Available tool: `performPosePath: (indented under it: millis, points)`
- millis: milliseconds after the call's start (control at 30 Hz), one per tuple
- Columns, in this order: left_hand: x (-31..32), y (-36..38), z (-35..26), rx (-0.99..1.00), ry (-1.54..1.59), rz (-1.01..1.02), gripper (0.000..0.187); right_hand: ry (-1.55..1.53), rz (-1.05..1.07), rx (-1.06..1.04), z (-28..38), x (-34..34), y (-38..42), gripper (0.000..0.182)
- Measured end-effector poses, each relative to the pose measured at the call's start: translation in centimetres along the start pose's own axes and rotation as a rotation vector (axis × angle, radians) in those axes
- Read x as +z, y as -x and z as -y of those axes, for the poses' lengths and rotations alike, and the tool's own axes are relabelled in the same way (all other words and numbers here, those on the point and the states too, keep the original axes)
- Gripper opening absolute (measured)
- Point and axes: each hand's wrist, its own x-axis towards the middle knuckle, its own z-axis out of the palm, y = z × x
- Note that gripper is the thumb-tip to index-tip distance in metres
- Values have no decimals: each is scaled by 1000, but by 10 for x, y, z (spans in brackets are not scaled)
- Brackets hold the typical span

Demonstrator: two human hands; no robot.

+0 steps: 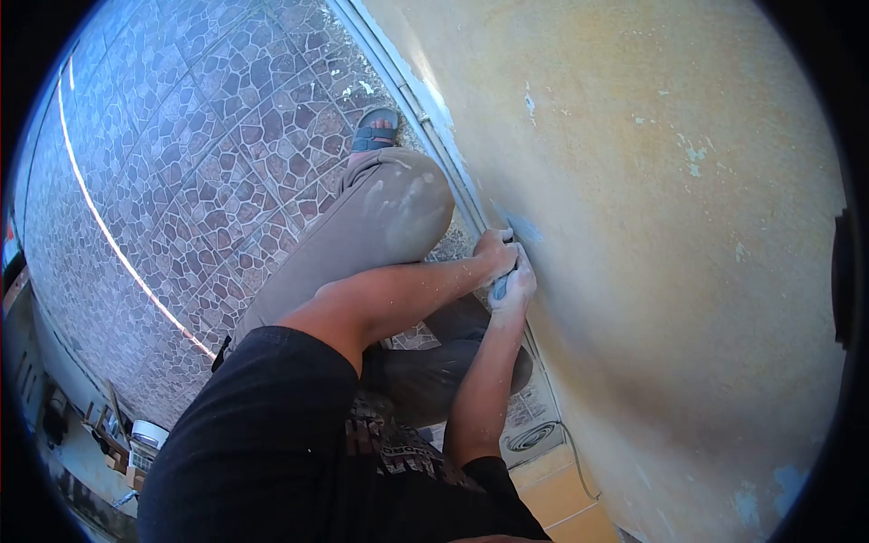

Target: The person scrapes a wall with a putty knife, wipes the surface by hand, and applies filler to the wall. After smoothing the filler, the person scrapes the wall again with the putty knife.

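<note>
Both hands, pale with dust, are close together low against the yellow wall (652,208). My left hand (494,253) has its fingers closed at the upper end of a small grey-blue tool (500,288). My right hand (518,282) is wrapped round the same tool just below and to the right. Most of the tool is hidden by the fingers, so its exact kind cannot be told. Close above the hands, a pale bluish patch (523,228) marks the wall.
Pipes (434,136) run along the wall's base. My dusty bent knee (416,204) and sandalled foot (376,131) are beside them. Stone-patterned tiles (208,154) cover the floor. A coiled cable (532,438) lies at the lower right, a white bucket (149,433) at the lower left.
</note>
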Motion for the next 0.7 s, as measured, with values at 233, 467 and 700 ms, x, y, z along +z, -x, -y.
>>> performPosePath:
  millis: [233, 467, 700]
  points:
    - [0, 56, -31, 35, 69, 99, 45, 23, -11, -117, 20, -17, 51, 45]
    - [8, 43, -20, -21, 88, -1, 42, 40, -25, -52, 29, -6, 58, 43]
    - [-6, 51, -29, 72, 110, 273, 31, -114, 87, -18, 32, -35, 118, 48]
